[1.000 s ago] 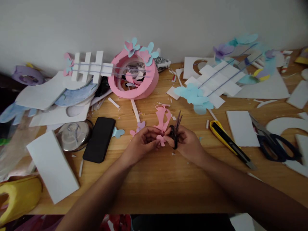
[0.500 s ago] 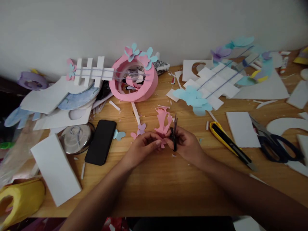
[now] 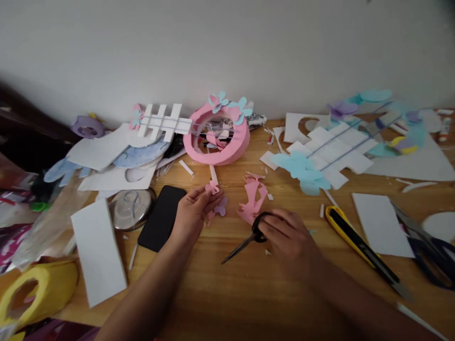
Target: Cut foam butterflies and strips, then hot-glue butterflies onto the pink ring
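Observation:
Between the fingertips of my left hand point(image 3: 195, 208) is a small pink paper cutout point(image 3: 212, 187), just above a purple paper butterfly point(image 3: 221, 206) on the table. Black-handled scissors point(image 3: 245, 246) are in my right hand point(image 3: 289, 234), their blades closed and pointing left toward me. A torn-looking pink paper scrap point(image 3: 253, 196) lies beside the scissor handles, partly behind them. Beyond it stands a pink ring with strings and a white slatted neck point(image 3: 240, 151), decorated with pink and blue butterflies.
A black phone point(image 3: 161, 218) and a round metal tin point(image 3: 131, 209) lie left. On the right are a yellow cutter point(image 3: 350, 237), a white card point(image 3: 382, 225) and large scissors point(image 3: 432, 255). A yellow ring point(image 3: 46, 289) sits front left.
My left hand has moved left with the small pink cutout, away from the larger pink scrap. My right hand has swung the scissors down and left. The view has shifted.

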`<action>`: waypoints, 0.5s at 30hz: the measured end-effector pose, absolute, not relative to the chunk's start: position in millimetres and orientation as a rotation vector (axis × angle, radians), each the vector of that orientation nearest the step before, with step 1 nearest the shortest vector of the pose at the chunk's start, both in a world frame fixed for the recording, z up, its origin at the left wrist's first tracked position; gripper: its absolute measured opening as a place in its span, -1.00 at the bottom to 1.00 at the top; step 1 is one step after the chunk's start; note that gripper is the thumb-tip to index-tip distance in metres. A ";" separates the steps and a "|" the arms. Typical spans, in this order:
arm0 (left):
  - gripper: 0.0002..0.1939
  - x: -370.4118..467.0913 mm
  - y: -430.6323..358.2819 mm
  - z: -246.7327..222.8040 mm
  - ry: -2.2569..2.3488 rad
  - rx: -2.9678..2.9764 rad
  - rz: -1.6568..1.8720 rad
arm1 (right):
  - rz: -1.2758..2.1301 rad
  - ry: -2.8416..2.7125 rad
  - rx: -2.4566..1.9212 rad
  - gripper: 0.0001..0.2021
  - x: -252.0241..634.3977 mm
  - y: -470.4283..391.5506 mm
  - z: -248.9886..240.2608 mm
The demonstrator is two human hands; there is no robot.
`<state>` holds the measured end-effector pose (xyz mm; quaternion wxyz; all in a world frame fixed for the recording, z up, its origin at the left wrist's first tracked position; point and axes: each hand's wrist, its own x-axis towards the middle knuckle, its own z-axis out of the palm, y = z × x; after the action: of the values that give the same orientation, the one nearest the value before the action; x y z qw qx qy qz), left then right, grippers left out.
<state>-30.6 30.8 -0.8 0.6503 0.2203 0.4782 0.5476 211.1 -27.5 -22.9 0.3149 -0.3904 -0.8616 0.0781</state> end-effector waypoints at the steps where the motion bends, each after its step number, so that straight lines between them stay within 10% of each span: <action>1: -0.70 -31.5 31.9 -2.0 1.086 0.483 1.258 | 0.100 -2.315 -1.084 -0.68 211.9 -28.7 -23.1; 15: -0.83 -31.5 33.7 2.1 1.087 0.354 1.323 | -0.158 -2.194 -1.355 -0.94 221.0 -30.1 -3.0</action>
<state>-31.5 33.7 2.1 0.6417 0.1552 0.4767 0.5804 221.0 -30.1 -3.0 0.2752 -0.5042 -0.8165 -0.0587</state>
